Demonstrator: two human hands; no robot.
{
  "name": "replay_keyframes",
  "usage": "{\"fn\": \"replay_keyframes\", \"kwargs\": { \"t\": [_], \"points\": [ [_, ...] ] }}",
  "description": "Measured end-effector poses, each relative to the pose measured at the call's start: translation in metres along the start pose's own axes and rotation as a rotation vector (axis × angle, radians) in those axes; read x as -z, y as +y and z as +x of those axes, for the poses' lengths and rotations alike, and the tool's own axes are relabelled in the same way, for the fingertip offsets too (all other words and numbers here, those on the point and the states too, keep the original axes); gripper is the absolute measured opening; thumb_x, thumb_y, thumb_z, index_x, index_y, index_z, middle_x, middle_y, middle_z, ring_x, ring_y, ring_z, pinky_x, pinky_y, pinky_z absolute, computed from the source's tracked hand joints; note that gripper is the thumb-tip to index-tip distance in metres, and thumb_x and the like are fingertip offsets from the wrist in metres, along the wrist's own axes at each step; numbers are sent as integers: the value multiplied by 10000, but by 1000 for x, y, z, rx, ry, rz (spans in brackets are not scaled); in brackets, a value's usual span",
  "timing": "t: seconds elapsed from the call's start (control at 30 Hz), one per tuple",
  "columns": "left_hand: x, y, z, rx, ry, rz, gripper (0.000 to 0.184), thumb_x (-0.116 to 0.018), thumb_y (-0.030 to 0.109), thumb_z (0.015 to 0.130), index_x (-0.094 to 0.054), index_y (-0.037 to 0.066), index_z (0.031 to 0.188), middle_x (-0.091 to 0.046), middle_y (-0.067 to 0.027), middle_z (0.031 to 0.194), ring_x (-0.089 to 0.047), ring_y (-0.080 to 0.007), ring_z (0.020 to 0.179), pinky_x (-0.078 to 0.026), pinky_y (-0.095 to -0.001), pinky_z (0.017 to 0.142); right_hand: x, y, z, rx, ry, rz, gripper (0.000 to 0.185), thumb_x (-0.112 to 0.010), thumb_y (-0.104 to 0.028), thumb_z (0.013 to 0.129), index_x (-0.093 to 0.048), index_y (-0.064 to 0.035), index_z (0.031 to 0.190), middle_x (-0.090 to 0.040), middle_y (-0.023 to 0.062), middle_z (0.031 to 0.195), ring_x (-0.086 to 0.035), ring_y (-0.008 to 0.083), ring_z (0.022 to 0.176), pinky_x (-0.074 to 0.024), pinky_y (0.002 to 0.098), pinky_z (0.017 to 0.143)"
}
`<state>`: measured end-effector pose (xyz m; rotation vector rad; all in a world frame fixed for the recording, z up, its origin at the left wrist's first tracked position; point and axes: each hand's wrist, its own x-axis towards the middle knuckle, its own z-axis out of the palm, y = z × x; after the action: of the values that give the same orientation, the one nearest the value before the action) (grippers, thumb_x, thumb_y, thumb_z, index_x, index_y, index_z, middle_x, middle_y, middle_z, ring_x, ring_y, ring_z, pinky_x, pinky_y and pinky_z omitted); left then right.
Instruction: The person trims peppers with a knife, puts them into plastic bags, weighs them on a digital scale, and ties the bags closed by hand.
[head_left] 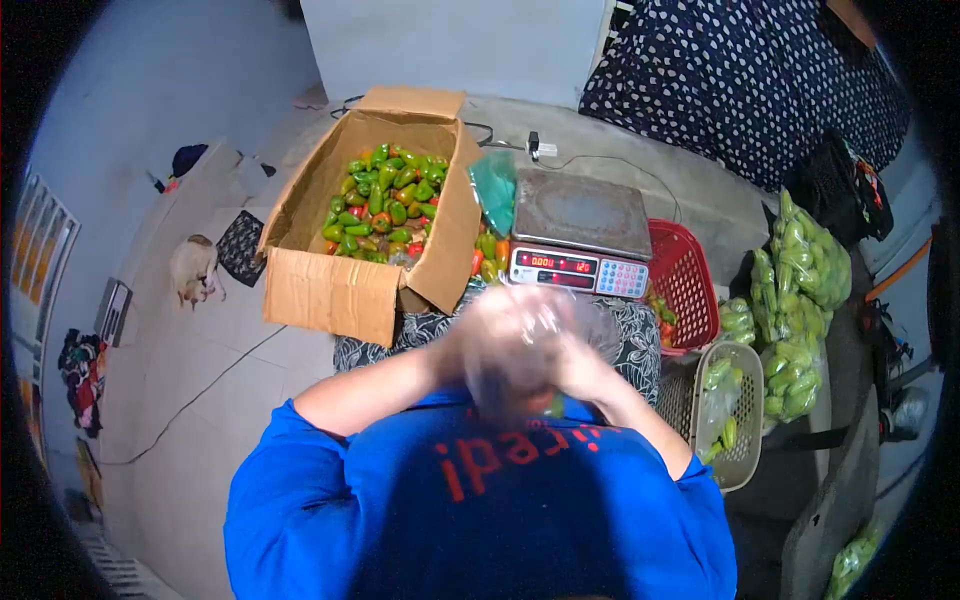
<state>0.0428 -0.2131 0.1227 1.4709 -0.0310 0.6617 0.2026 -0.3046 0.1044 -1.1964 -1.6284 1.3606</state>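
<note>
Close to my chest, my left hand [490,320] and my right hand [580,368] are together at the top of a clear plastic bag [500,385]. Both hands are blurred by motion, but their fingers look closed on the bag. Something green and reddish, probably peppers, shows faintly low in it. Just beyond my hands stands a digital scale [580,215] with lit red digits. To its left is an open cardboard box [450,240] holding many green and red peppers [385,200]. A teal plastic bag [494,195] lies between box and scale.
A red basket [690,285] and a beige basket [750,400] with bagged peppers sit at the right. Filled bags of green peppers [800,260] are piled beyond them. A cable [200,395] crosses the floor at left, near a small animal [193,268].
</note>
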Motion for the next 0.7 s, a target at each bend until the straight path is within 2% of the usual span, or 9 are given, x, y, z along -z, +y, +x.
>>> {"fn": "replay_keyframes", "kwargs": {
  "t": [0.07, 0.13, 0.27, 0.33, 0.37, 0.43, 0.5, 0.53, 0.7],
  "points": [
    [6, 30, -6, 211, 201, -812, 344, -420, 395, 958, -561, 86, 1013, -366, 56, 558, -320, -88, 444, -300, -246, 462, 14, -11, -1, 257, -14, -392, 165, -585, -192, 828, -653, -90, 939, -601, 86, 1096, -490, 219, 1158, -244, 487, 1042],
    [10, 61, 1, 201, 583, -756, 356, -403, 430, 960, -544, 105, 991, -163, 86, 515, -140, -58, 408, -183, -232, 417, 15, -19, -9, 234, 35, -450, 155, -573, -224, 831, -668, -112, 881, -618, 68, 1066, -525, 204, 1121, -185, 545, 1047],
    [63, 69, -2, -36, 462, -736, 320, -411, 386, 964, -532, 98, 1031, -218, 82, 545, -197, -42, 440, -191, -214, 412, 13, -18, -19, 227, 166, -404, 159, -557, -170, 847, -667, -64, 805, -653, 45, 900, -573, 210, 1013, -283, 459, 990],
    [55, 75, 11, -174, 727, -73, 269, -424, 318, 956, -520, 75, 1018, -327, 60, 607, -311, -51, 532, -268, -200, 491, 14, -4, -17, 171, 138, -285, 171, -547, -192, 863, -660, -65, 847, -645, 45, 950, -569, 209, 1035, -235, 487, 1042],
    [41, 87, 11, -184, 855, 600, 221, -484, 217, 905, -499, 43, 1040, -449, 3, 747, -415, -89, 690, -361, -218, 640, 10, -2, -15, 221, 183, -271, 190, -531, -131, 870, -652, -16, 779, -624, 44, 797, -555, 199, 851, -386, 332, 862],
    [32, 97, 8, -482, 591, 1282, 269, -577, 74, 745, -541, 8, 1003, -539, -96, 918, -515, -198, 887, -413, -306, 820, 8, 6, -14, 122, 172, -139, 184, -536, -156, 881, -649, -21, 830, -636, 67, 844, -568, 195, 885, -400, 333, 858],
    [3, 80, 19, -401, 166, 1273, 316, -586, 63, 686, -560, 4, 996, -572, -141, 981, -548, -290, 921, -437, -361, 829, 5, 5, -14, 29, 171, 27, 196, -546, -175, 894, -650, -12, 862, -645, 51, 834, -572, 135, 835, -444, 267, 752],
    [-6, 55, 22, -564, 51, 1239, 319, -604, 89, 700, -561, 16, 1007, -565, -136, 988, -553, -298, 924, -440, -374, 822, 3, 7, -15, -2, 181, 98, 201, -549, -178, 895, -649, -7, 862, -645, 39, 828, -569, 120, 817, -446, 259, 736],
    [-20, 1, 0, -114, -262, 1304, 333, -606, 191, 771, -531, 72, 1073, -588, -85, 969, -612, -219, 896, -510, -339, 725, 5, 21, -25, -77, 167, 311, 204, -556, -161, 901, -651, 20, 903, -655, 33, 858, -576, 90, 785, -463, 241, 708]
  ]
}}
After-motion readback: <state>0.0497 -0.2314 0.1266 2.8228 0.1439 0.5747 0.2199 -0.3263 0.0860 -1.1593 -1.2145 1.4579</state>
